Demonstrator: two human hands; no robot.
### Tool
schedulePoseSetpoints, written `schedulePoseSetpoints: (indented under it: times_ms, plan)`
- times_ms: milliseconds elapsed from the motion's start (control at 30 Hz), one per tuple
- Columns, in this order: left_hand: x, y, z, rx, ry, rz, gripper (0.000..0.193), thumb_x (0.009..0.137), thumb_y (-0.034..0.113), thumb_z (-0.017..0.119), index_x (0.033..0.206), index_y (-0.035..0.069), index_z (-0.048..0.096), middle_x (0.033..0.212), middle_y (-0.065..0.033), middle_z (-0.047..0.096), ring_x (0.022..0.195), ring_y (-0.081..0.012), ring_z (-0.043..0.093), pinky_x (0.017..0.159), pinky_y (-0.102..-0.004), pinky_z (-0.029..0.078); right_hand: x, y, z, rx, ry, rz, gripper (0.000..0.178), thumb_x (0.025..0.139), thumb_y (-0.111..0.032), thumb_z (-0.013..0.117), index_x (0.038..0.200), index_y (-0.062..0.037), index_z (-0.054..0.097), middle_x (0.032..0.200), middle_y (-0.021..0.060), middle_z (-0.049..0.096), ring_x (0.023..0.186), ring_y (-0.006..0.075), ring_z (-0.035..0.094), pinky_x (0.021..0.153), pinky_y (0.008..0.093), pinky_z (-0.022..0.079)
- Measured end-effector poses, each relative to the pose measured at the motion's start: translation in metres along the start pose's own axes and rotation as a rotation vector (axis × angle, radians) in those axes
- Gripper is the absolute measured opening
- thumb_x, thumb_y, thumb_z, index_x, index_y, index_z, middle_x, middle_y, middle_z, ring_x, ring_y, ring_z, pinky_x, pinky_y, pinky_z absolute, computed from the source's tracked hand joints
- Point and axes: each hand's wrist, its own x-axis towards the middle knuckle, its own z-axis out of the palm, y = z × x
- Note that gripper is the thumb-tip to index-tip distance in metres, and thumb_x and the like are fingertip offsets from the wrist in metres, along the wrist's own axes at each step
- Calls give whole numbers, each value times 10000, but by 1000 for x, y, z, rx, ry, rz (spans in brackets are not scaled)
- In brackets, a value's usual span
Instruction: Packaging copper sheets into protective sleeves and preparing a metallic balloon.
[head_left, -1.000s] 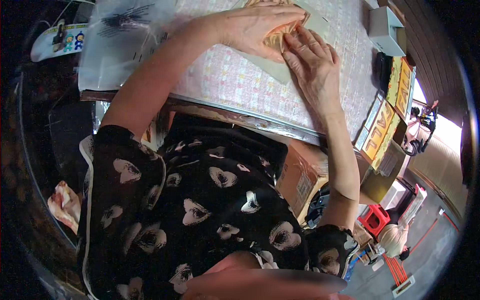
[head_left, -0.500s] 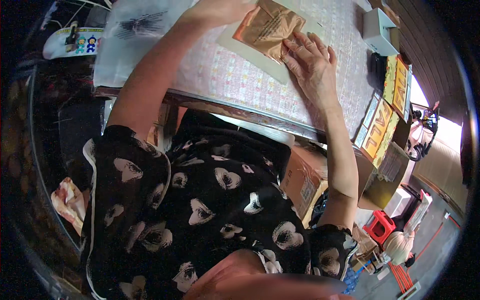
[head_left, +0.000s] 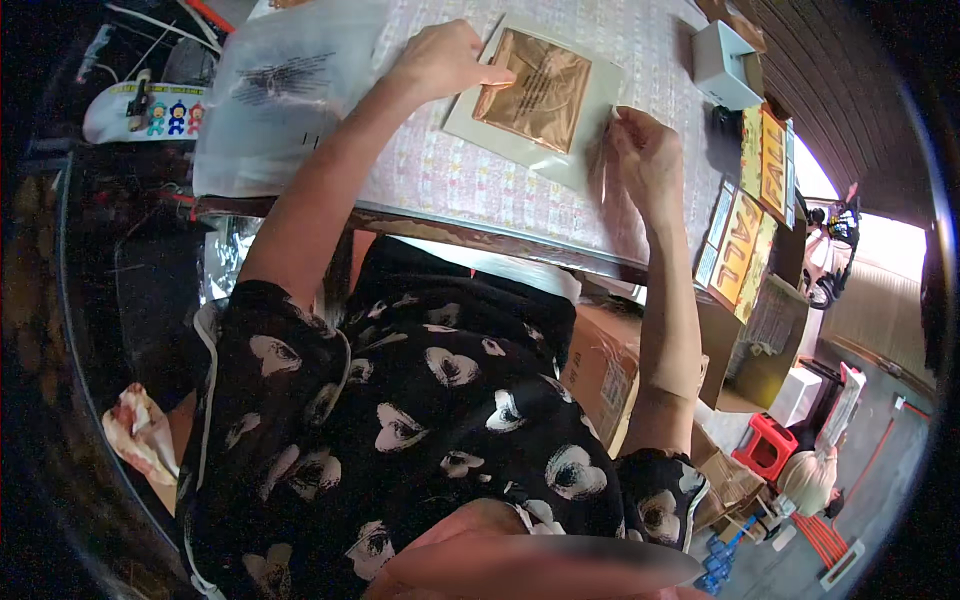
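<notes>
A flat, shiny copper-coloured packet (head_left: 545,92) with dark print lies on a pale rectangular sheet (head_left: 470,128) on the table. My left hand (head_left: 440,65) is at the sheet's left side, its thumb stretched out onto the packet's left edge and its fingers curled apart from the thumb. Off the packet's right side, by the sheet's right edge, my right hand (head_left: 648,160) has its fingertips pinched together. Something thin and see-through seems to hang below those fingers, but what they hold cannot be made out.
Clear plastic bags (head_left: 270,110) with dark print lie at the table's left. A white open box (head_left: 722,65) stands at the back right, beside yellow printed boxes (head_left: 745,250). The table's front edge (head_left: 450,232) runs before me. A red stool (head_left: 768,447) stands on the floor at right.
My right hand has lifted off the packet, moved right and closed into a pinch. The left hand's thumb now rests on the packet's left edge. The packet looks flatter.
</notes>
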Motion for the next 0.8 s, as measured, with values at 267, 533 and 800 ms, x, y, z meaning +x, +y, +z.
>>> schedulePoseSetpoints:
  times_ms: [267,533,800]
  plan:
    - [-18,-2,3,-1001,-261,-79,407,1037,301,650,1268,-31,604,1162,-75,679,1047,-140,650,904,-311,543,7,-7,-13,344,41,118,266,998,-107,659,1223,25,710,1058,69,763,929,106,677,830,240,511]
    - [-24,-9,9,-1492,-323,19,443,1075,243,573,1457,42,475,1346,-50,591,1256,-183,593,1057,-395,502,14,-24,-25,619,46,84,267,987,-139,694,1236,-50,728,1135,-8,731,999,54,618,851,241,485]
    - [-29,-2,2,-1548,-383,97,356,1084,241,556,1396,75,518,1180,-13,656,1079,-130,657,956,-335,538,14,-29,-36,454,58,-80,313,950,-106,732,1254,-35,723,1218,40,714,1132,142,621,1073,317,435]
